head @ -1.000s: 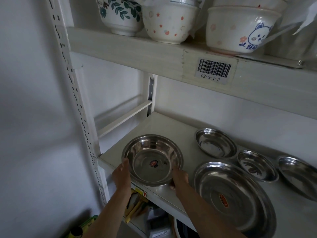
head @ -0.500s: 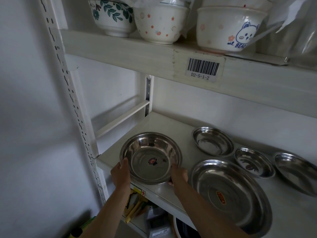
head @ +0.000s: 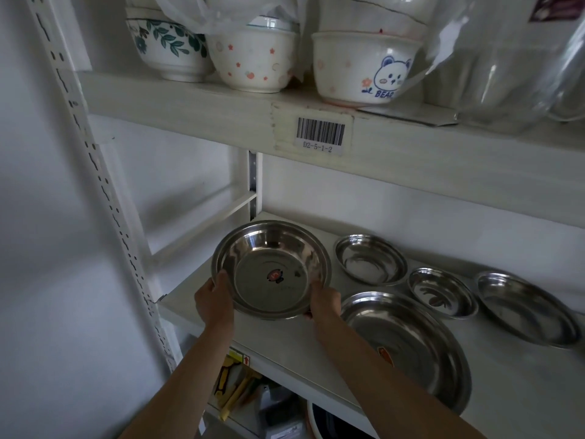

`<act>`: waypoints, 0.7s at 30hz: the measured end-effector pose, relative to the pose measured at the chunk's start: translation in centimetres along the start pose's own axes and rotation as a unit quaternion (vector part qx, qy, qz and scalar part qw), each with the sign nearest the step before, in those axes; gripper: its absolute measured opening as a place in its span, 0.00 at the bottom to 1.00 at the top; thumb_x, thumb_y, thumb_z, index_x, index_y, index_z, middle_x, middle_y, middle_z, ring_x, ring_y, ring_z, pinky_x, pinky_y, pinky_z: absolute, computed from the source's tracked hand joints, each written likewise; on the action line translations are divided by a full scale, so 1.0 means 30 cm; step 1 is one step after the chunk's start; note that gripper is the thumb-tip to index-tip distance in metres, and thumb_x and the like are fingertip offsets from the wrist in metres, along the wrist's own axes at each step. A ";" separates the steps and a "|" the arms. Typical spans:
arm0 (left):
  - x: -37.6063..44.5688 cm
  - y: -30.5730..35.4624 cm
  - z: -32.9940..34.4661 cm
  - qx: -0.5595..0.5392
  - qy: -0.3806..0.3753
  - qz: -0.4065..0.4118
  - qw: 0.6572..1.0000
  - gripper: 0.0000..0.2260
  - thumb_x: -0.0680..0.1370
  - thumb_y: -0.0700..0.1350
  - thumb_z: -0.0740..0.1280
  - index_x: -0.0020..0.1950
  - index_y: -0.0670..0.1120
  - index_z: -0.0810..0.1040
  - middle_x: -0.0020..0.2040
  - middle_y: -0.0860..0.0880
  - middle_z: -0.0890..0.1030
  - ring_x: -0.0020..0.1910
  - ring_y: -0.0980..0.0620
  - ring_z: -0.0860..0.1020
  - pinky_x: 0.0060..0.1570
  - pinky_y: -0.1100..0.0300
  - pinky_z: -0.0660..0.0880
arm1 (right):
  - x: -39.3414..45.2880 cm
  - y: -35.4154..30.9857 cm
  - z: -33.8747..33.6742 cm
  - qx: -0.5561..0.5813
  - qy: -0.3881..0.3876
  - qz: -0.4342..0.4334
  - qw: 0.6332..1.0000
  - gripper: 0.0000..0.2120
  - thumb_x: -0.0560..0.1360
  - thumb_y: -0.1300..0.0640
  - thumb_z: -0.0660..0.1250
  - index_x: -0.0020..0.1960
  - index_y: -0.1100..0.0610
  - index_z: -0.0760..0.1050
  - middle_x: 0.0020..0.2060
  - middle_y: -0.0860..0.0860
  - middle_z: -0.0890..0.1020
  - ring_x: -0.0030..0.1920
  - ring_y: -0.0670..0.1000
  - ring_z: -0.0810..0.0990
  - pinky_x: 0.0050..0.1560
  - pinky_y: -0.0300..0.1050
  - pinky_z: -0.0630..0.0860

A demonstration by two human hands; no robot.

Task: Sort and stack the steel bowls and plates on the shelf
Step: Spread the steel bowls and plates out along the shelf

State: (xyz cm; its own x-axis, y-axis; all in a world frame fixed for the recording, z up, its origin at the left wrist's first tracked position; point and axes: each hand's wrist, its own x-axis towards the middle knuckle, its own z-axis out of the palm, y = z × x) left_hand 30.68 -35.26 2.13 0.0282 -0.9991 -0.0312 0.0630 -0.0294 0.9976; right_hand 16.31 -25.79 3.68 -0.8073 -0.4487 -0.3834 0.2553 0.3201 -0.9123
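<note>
A large steel bowl (head: 272,267) with a red sticker inside is tilted toward me above the left end of the white shelf (head: 285,346). My left hand (head: 213,301) grips its left rim and my right hand (head: 324,301) grips its right rim. To the right lie a big steel plate (head: 408,346) at the front, a small steel bowl (head: 370,259) behind it, a smaller steel dish (head: 441,293) and a shallow steel plate (head: 525,308) at the far right.
The shelf above (head: 196,104) carries ceramic bowls (head: 256,57) and clear glassware (head: 506,71) wrapped in plastic, close over the working space. A perforated white upright (head: 104,198) stands at the left. Boxes and tools sit on the level below (head: 253,397).
The large bowl has been lifted off the shelf and tilted toward me, held in both hands. The view has shifted downward a little.
</note>
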 end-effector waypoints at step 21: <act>-0.269 0.029 0.362 -0.003 -0.103 -0.010 0.995 0.18 0.77 0.46 0.66 0.29 0.42 0.73 0.26 0.46 0.72 0.30 0.50 0.69 0.35 0.58 0.66 | 0.048 0.004 -0.501 0.058 0.115 0.016 0.991 0.16 0.79 0.47 0.62 0.38 0.56 0.74 0.31 0.53 0.77 0.32 0.53 0.76 0.35 0.48 0.75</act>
State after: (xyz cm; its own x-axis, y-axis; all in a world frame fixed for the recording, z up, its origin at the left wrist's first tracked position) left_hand 19.66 -27.56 3.93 -0.1781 -0.9833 -0.0367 0.0669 -0.0493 0.9965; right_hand 7.20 -13.87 5.19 -0.8943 -0.2330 -0.3819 0.3321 0.2264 -0.9157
